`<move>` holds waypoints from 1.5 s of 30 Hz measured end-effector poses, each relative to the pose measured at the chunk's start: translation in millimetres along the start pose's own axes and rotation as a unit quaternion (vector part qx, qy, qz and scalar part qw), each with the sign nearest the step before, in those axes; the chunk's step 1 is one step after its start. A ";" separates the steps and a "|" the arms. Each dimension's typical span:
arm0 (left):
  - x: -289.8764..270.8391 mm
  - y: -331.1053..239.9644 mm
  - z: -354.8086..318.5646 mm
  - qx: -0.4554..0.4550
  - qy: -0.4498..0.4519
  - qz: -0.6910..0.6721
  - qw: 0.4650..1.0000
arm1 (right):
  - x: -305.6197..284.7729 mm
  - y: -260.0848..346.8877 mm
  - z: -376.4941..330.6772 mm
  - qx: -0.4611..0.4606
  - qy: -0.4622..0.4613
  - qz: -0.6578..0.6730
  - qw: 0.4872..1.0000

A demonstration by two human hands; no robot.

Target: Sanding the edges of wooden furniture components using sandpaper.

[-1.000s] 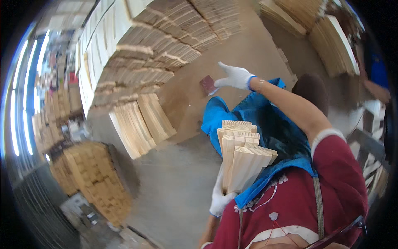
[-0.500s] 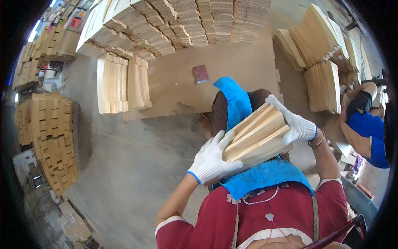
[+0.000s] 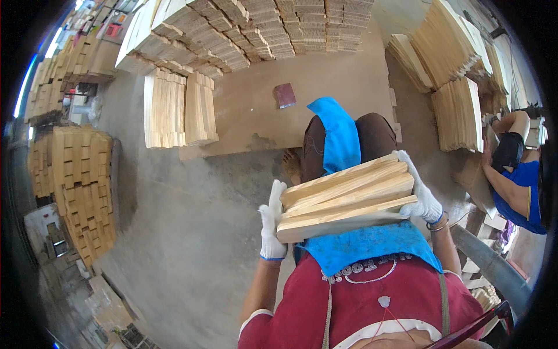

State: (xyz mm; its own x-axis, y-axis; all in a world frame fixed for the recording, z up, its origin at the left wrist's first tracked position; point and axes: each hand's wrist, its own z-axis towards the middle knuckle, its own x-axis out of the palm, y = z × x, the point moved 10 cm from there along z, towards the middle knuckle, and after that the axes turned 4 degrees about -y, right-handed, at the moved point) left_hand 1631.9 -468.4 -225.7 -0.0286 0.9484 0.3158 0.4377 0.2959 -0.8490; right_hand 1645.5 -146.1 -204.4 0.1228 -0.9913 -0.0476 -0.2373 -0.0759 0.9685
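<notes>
A bundle of several pale wooden slats (image 3: pixel 349 195) lies across my lap, turned nearly level, its right end a little higher. My left hand (image 3: pixel 272 224), in a white knit glove, presses flat on the bundle's left end with its fingers pointing away from me. At the other end my right hand (image 3: pixel 424 198), gloved the same way, grips the slats, its thumb near the closest one. Some slats sit unevenly, with narrow gaps between them. A blue cloth apron (image 3: pixel 372 244) shows beneath the wood.
Two upright slat stacks (image 3: pixel 165 110) stand at the left of a brown board (image 3: pixel 244 116). A dark red packet (image 3: pixel 285 95) rests on it. Large timber stacks (image 3: pixel 273 29) rise beyond, with more at right and left. A co-worker in blue (image 3: pixel 517 186) sits at right.
The bundle has swung from a steep slant to nearly level and shifted slightly left. My left hand has gone from over its near corner to flat against its left end.
</notes>
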 end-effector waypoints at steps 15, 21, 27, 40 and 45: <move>91.9 -75.0 74.5 0.268 0.170 0.137 0.939 | -46.9 -13.0 1.9 -0.070 -0.164 -0.026 0.984; 68.9 -27.5 95.3 0.209 0.148 0.040 0.966 | -42.1 -24.7 -0.7 -0.106 -0.177 0.084 0.975; 63.7 -9.6 97.1 0.161 0.103 -0.041 0.981 | -42.6 -11.5 6.7 -0.084 -0.260 0.074 0.959; 59.9 -1.9 42.3 -0.103 -0.058 -0.101 0.988 | -42.9 -18.7 -39.0 0.149 -0.230 0.186 0.944; 62.9 -21.5 39.7 -0.023 0.000 0.143 0.989 | -42.6 -42.0 -50.4 0.253 -0.259 0.215 0.907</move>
State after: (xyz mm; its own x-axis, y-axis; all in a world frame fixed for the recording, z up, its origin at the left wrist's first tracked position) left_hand 1585.1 -410.6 -204.4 0.1024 0.9926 0.0651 0.4687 0.0096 -0.8833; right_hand 1698.8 -95.3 -230.7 -0.5236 -0.8488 0.0735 -0.5834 0.4200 0.6951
